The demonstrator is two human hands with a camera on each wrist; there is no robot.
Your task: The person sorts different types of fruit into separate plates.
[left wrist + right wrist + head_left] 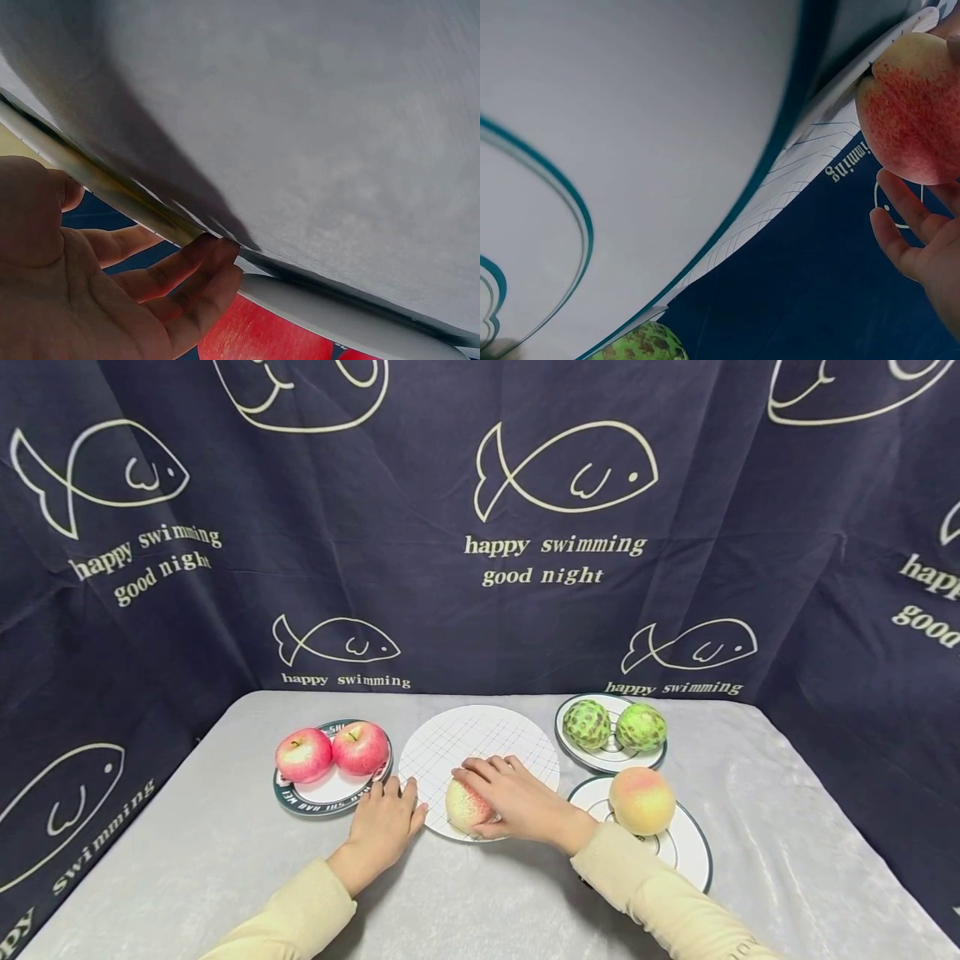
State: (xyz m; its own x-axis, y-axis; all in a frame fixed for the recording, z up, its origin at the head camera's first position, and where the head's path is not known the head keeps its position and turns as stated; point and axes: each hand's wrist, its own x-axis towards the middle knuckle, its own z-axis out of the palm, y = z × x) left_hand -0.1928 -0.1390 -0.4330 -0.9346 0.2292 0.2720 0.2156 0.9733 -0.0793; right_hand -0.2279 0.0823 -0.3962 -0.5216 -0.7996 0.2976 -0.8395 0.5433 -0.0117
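Note:
My right hand (528,806) grips a red-and-cream peach (467,808) over the near part of a round white plate with a grid pattern (442,743). In the right wrist view, fingers and thumb lie on opposite sides of the peach (911,112). My left hand (381,827) holds nothing. It rests palm down on the cloth, between the grid plate and an oval plate (330,795) bearing two red apples (303,755). Seen from the left wrist, its fingers are loosely bent, with the fingertips near the cloth.
At the back right, a green-rimmed plate (597,762) carries two green, bumpy fruits (587,724). Nearer, partly under my right sleeve, another plate (693,856) holds a yellow-orange peach (642,801). A grey cloth (787,843) covers the table; a dark fish-print curtain (435,602) stands behind.

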